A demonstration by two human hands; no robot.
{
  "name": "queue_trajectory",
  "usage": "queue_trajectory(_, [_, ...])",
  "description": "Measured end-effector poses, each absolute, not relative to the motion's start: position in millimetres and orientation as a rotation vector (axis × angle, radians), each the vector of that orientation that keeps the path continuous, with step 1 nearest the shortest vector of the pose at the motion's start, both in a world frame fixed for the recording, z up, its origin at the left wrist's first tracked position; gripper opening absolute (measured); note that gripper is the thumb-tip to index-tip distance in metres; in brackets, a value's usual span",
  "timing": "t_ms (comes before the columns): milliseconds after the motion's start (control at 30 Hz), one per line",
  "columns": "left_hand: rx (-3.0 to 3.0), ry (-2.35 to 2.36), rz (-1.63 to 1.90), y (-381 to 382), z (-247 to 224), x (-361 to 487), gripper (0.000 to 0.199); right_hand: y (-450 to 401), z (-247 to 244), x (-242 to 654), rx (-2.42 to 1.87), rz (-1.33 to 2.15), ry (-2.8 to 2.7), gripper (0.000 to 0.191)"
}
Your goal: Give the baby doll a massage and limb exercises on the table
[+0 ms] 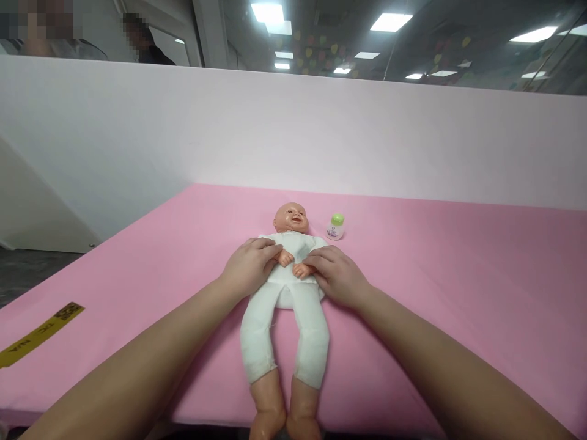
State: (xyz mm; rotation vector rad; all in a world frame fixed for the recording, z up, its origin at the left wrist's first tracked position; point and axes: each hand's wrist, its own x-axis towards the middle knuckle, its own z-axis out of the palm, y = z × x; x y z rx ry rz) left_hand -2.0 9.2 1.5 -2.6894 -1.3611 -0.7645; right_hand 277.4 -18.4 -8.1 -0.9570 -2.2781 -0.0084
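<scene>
A baby doll (287, 296) with a white cloth body lies on its back, its head away from me and its feet at the near edge of the pink surface. My left hand (249, 266) is closed around the doll's arm on the left, close to its small plastic hand (285, 258). On the other side, my right hand (340, 276) wraps the other arm in the same way, beside the second plastic hand (301, 271). Both doll hands rest over its belly. My palms and the undersides of my fingers are hidden.
A small clear jar with a green lid (337, 226) stands right of the doll's head. The pink tabletop (435, 269) meets a white wall (321, 134) at the back. A yellow printed strip (41, 335) lies at left. Two people are partly visible beyond the wall, upper left.
</scene>
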Motion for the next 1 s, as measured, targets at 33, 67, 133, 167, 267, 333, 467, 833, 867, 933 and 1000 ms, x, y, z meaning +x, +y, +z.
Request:
queue_trajectory(33, [-2.684,-1.397,-0.803,9,1,-2,0.035,-19,-7,278,-1.015,0.060,-2.227,0.022])
queue_trajectory(67, [-2.678,-1.436,-0.845,9,0,-2,0.034,-18,-7,279,-1.079,0.141,-2.160,0.021])
queue_trajectory(133, [-2.680,-1.493,-0.925,9,0,-3,0.035,-17,-6,284,-1.195,0.309,-1.971,0.023])
queue_trajectory(167, [-2.683,-1.511,-0.965,10,0,-4,0.035,-14,-6,287,-1.233,0.384,-1.858,0.025])
queue_trajectory(267, [-2.685,-1.585,-1.106,11,2,-7,0.035,-3,-9,301,-1.279,0.522,-1.528,0.038])
queue_trajectory(333, [-2.664,-1.689,-1.250,14,3,-11,0.034,8,-14,314,-1.281,0.585,-1.356,0.046])
queue_trajectory(467, [-2.475,-2.008,-1.851,31,-3,-32,0.034,28,-27,341,-1.277,0.766,-1.102,0.057])
queue_trajectory(833, [-1.410,-2.797,-2.917,85,-33,-80,0.014,46,-40,374,-1.455,1.118,-0.848,0.030])
queue_trajectory(867, [-1.427,-2.787,-2.908,85,-33,-80,0.015,45,-40,372,-1.439,1.087,-0.840,0.035])
queue_trajectory(933, [-1.457,-2.736,-2.893,83,-30,-77,0.020,41,-38,366,-1.388,0.958,-0.855,0.052])
queue_trajectory(1000, [-1.541,-2.625,-2.844,77,-25,-71,0.027,36,-32,356,-1.331,0.775,-0.929,0.065])
